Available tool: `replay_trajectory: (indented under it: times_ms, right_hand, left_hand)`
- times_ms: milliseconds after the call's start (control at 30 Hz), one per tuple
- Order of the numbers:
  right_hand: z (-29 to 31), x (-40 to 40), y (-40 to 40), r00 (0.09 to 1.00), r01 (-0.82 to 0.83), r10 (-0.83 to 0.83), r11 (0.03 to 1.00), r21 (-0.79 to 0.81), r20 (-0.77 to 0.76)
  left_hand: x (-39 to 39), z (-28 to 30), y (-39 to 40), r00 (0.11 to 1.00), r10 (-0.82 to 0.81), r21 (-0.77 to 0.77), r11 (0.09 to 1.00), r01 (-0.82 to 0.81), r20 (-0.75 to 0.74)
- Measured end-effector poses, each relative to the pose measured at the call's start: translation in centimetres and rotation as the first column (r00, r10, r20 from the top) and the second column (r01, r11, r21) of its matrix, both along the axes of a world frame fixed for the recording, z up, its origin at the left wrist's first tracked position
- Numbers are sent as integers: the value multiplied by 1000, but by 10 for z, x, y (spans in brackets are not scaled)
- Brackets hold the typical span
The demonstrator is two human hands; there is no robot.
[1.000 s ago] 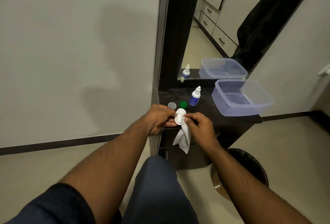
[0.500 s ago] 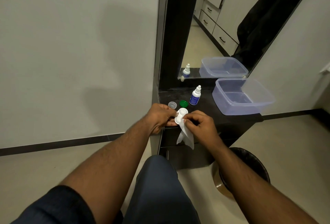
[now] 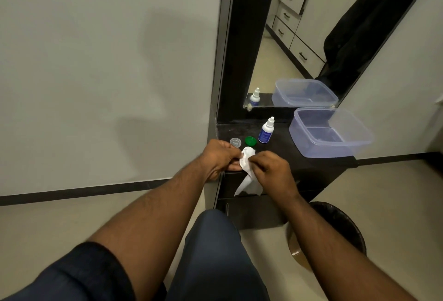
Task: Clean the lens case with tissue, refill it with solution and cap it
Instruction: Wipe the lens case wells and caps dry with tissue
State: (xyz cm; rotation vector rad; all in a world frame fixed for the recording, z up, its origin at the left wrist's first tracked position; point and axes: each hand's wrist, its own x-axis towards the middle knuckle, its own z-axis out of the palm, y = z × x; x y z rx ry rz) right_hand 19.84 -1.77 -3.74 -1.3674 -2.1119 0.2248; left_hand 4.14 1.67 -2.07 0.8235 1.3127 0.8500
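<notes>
- Over the front edge of the dark counter (image 3: 282, 152), the left hand (image 3: 219, 159) curls its fingers round the white lens case (image 3: 245, 159) and pinches it steady, so the open wells face up toward the other hand.
- Opposite it, the right hand (image 3: 272, 171) has its fingers bunched on the tissue (image 3: 249, 184), pressing a twist of it into the case — the loose tail hangs below the counter edge.
- Just behind the hands lie the two caps, the clear cap (image 3: 235, 142) and the green cap (image 3: 250, 141), side by side and off the case, likely set aside so the wells could be wiped.
- Close to the green cap, the solution bottle (image 3: 266, 131) stands upright, near enough for the refill to come.
- Further right sits a clear plastic box (image 3: 330, 132); a dark bin (image 3: 335, 231) waits on the floor below — handy, probably, for the used tissue.
</notes>
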Motion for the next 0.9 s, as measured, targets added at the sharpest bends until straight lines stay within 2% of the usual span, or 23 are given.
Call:
replay_trajectory:
  times_ms: [167, 467, 667, 900]
  right_hand:
    - [2, -18, 1, 995, -32, 30, 999, 10, 99]
    - [-8, -3, -8, 1000, 11, -11, 1000, 27, 10]
    - [-1, -18, -1, 983, -59, 43, 995, 85, 178]
    - [-14, 1, -7, 999, 51, -51, 998, 44, 2]
  left_hand:
    - [0, 1, -2, 998, 6, 24, 1000, -4, -60]
    - [0, 0, 0, 1000, 4, -13, 1000, -4, -20]
    - [2, 0, 0, 998, 9, 12, 1000, -9, -64]
    - [2, -1, 0, 999, 11, -16, 1000, -10, 32]
